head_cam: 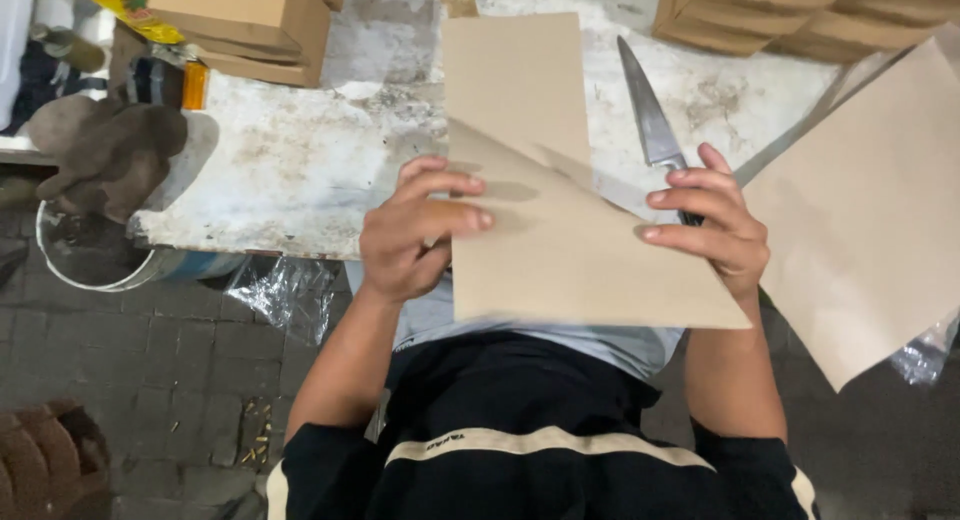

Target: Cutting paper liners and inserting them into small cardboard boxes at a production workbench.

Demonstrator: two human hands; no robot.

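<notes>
Both hands on one brown paper sheet (580, 250), mid-fold. Left hand (415, 230) closed on the sheet's left edge, fingers curled over the top, thumb beneath. Right hand (715, 230) pinches the right edge, fingers spread flat on top. The sheet sits at the near edge of the worktable (300, 160), half over it and half over the person's lap. Progress, judged: one corner flap lifted and bent, a diagonal crease line running across the sheet, upper part still flat on the table; fold looks started, not pressed down. Finished or unfinished count cannot be told. Materials: sheet is thin matte kraft paper, smooth, slightly blurred. Worktable top is white, stained, scuffed, hard, stone-like. A knife (648, 110) with a long pointed shiny steel blade lies on the table just beyond the right hand, handle hidden by the fingers. More kraft sheets (870, 210) lie right of the table, large, flat. Cardboard boxes (250, 25) at the far side of the table, stiff, brown. Round metal bucket (95, 255) left of the table, brown cloth (105, 150) draped above it.
</notes>
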